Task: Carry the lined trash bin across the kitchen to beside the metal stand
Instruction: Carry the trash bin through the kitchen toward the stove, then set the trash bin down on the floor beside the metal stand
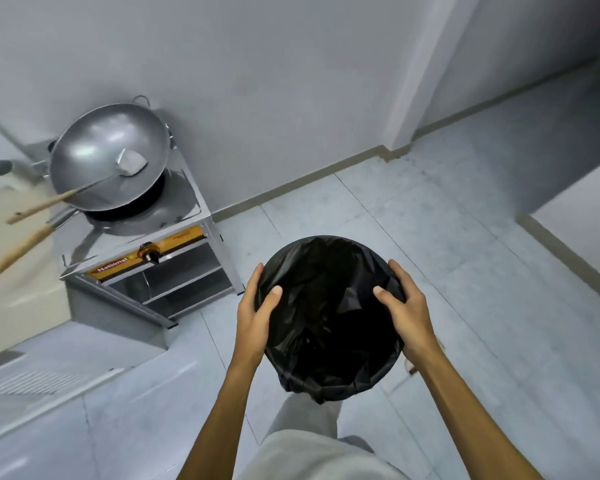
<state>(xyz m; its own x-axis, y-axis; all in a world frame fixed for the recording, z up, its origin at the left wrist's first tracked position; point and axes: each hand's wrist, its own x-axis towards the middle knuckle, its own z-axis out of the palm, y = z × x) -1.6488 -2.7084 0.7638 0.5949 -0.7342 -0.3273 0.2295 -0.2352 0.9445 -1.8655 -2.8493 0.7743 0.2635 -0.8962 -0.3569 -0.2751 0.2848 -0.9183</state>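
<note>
Thumbs first: I see my left thumb hooked over the near-left rim and my right thumb over the near-right rim, both pressing into the black liner. The other fingers wrap the outside wall, so my left hand and right hand each clasp the trash bin from opposite sides. The bin hangs in front of my legs, mouth up and roughly level, and I judge it is off the tiled floor, though its base is hidden from me. The bag looks loosely crumpled inside; I cannot tell whether anything lies in it.

Out to my left stands the metal stand, a steel burner frame with an orange control strip, carrying a wok with a wooden-handled spatula resting in it. The bin is near the stand's right front leg but still apart from it.

I judge the carry mostly done: what is left is a short move toward the stand, lowering the bin to the floor, and letting go.
</note>
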